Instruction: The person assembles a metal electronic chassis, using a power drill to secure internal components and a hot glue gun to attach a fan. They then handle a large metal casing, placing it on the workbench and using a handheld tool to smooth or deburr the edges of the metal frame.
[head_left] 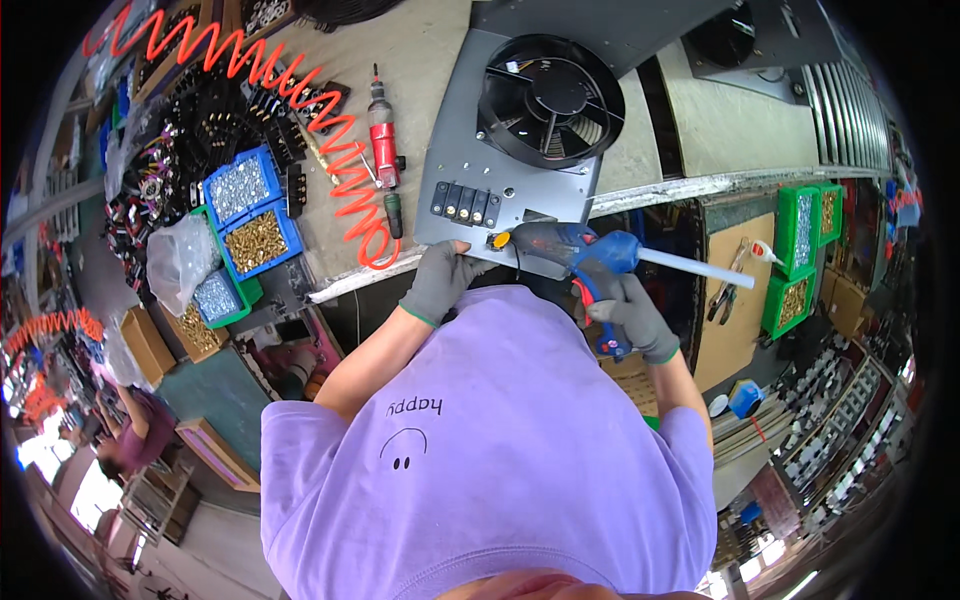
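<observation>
My right hand (636, 318), in a grey glove, grips the handle of a blue hot glue gun (602, 258) with a red trigger. A long whitish glue stick (700, 267) juts out of its rear. The gun's yellow-orange nozzle (501, 240) points left, at a small dark part by the near edge of a grey metal panel (462, 170). My left hand (440, 282), also gloved, holds that edge, fingertips beside the nozzle. On the panel are a black terminal block (465, 203) and a large round black fan (552, 100); whether the nozzle touches the part cannot be made out.
A red screwdriver tool (382, 140) with a coiled orange air hose (350, 190) lies left of the panel. Blue bins (250, 215) of screws stand farther left, green bins (795, 260) at right. Pliers (722, 300) lie on a board. Another person (140, 430) is far left.
</observation>
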